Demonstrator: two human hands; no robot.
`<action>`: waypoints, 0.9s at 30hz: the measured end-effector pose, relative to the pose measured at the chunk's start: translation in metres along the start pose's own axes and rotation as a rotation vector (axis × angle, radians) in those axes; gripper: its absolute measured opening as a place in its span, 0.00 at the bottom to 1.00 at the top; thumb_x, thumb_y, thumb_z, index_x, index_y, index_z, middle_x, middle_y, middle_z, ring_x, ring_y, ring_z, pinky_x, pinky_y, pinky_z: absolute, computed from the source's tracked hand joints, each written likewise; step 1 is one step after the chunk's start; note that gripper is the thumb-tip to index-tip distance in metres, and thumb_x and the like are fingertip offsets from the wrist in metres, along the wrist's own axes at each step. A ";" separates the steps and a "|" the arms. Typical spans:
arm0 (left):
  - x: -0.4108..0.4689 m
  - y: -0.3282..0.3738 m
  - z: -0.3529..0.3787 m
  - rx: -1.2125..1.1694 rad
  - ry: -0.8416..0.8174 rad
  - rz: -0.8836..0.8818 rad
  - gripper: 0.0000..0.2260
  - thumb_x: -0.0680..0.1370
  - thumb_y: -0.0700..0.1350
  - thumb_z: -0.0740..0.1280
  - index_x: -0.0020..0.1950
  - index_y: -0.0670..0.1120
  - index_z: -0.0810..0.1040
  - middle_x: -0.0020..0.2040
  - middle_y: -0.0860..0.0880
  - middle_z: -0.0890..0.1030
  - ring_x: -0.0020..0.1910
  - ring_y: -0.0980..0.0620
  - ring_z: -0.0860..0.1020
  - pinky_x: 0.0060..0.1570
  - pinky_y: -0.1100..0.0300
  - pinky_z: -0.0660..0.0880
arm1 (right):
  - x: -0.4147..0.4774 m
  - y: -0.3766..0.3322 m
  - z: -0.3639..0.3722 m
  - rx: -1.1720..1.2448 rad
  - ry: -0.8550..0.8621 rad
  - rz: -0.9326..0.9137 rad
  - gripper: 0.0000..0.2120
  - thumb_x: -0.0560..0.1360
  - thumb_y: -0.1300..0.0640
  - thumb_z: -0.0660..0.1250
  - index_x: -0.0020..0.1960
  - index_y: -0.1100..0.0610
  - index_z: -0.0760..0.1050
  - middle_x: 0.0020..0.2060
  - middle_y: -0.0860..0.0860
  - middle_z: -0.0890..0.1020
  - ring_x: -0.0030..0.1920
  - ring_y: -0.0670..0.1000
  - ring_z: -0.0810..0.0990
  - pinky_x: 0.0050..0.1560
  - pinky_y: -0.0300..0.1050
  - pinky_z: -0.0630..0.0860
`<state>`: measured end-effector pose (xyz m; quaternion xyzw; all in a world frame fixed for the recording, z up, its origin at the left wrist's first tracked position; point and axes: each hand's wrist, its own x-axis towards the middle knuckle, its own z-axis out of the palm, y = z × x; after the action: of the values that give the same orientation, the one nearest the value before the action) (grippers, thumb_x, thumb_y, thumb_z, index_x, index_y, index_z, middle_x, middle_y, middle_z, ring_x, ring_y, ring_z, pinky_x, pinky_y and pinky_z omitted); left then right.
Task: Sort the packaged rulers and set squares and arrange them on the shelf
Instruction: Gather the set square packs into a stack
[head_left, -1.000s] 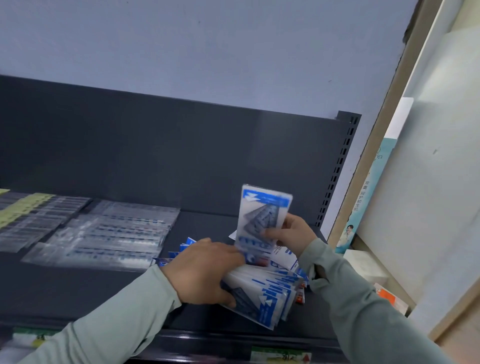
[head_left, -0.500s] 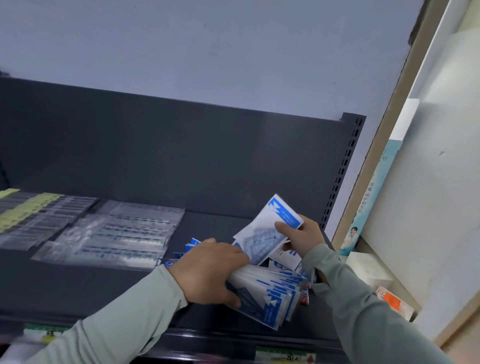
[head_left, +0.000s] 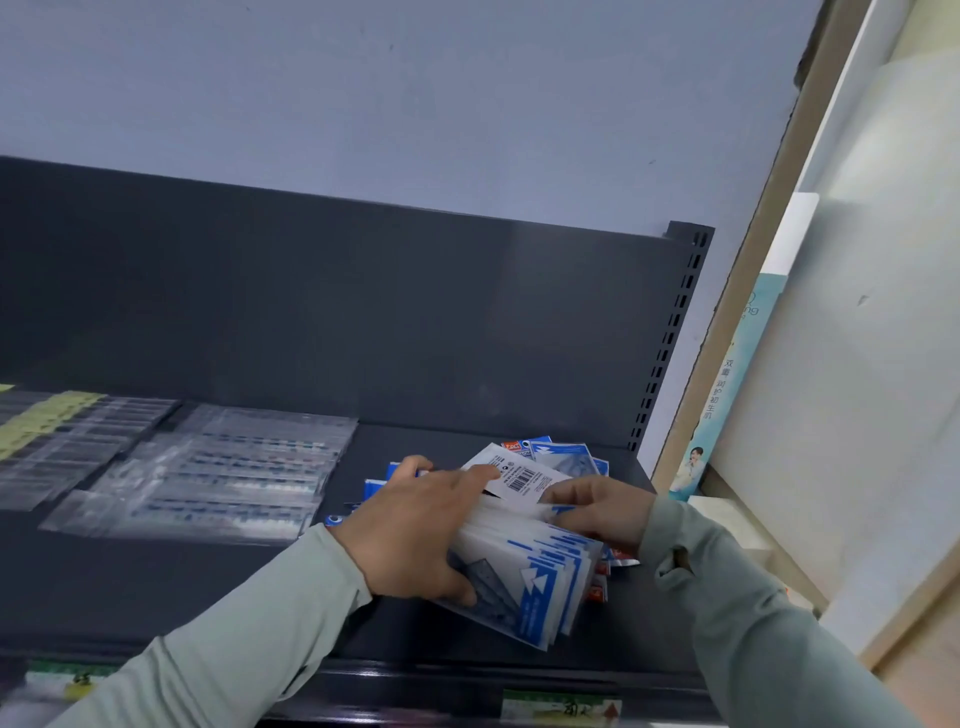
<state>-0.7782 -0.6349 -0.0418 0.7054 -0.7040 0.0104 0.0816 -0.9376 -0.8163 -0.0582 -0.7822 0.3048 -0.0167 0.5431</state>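
The left hand's (head_left: 415, 535) fingers (head_left: 467, 475) are curled over the far edge of the stack of set-square packets (head_left: 535, 577), thumb clamped on its near side, so the stack is gripped from the left. One fingertip touches the left corner of the barcode packet (head_left: 519, 475). The right hand's (head_left: 602, 512) fingers (head_left: 563, 496) pinch that packet's right end. It lies back-up on top of the stack, directly between the two hands, long axis left to right and dipping slightly rightward. The right hand looks the one to seat or square it.

The stack is fanned, its blue-and-white headers pointing near-right, resting on the dark shelf (head_left: 156, 587) at the right end. More loose packets (head_left: 563, 452) lie just beyond it, and red-labelled ones (head_left: 597, 592) peek from under its right side. Clear ruler packs (head_left: 234, 478) lie flat, well to the left.
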 end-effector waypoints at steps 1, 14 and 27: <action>0.001 0.001 -0.001 0.007 -0.004 -0.009 0.38 0.66 0.60 0.73 0.71 0.53 0.61 0.61 0.57 0.72 0.59 0.53 0.69 0.62 0.61 0.53 | -0.005 -0.004 -0.001 0.088 0.001 -0.008 0.03 0.73 0.57 0.70 0.44 0.54 0.83 0.49 0.55 0.83 0.49 0.55 0.79 0.53 0.50 0.76; 0.001 -0.001 -0.002 0.061 -0.067 0.059 0.21 0.68 0.62 0.71 0.55 0.54 0.70 0.51 0.57 0.73 0.53 0.56 0.71 0.55 0.58 0.63 | 0.010 -0.015 0.002 -0.929 0.409 0.106 0.11 0.75 0.51 0.60 0.54 0.50 0.78 0.52 0.50 0.81 0.51 0.53 0.79 0.51 0.43 0.75; -0.001 -0.004 0.002 0.027 -0.029 0.047 0.23 0.67 0.62 0.71 0.56 0.55 0.69 0.52 0.58 0.75 0.52 0.57 0.72 0.57 0.59 0.64 | 0.005 -0.024 0.004 -0.152 0.427 -0.251 0.10 0.75 0.62 0.67 0.38 0.51 0.72 0.33 0.49 0.77 0.32 0.47 0.75 0.34 0.35 0.72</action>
<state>-0.7747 -0.6344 -0.0438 0.6897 -0.7214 0.0117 0.0618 -0.9211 -0.8100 -0.0405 -0.8312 0.3135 -0.2258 0.3999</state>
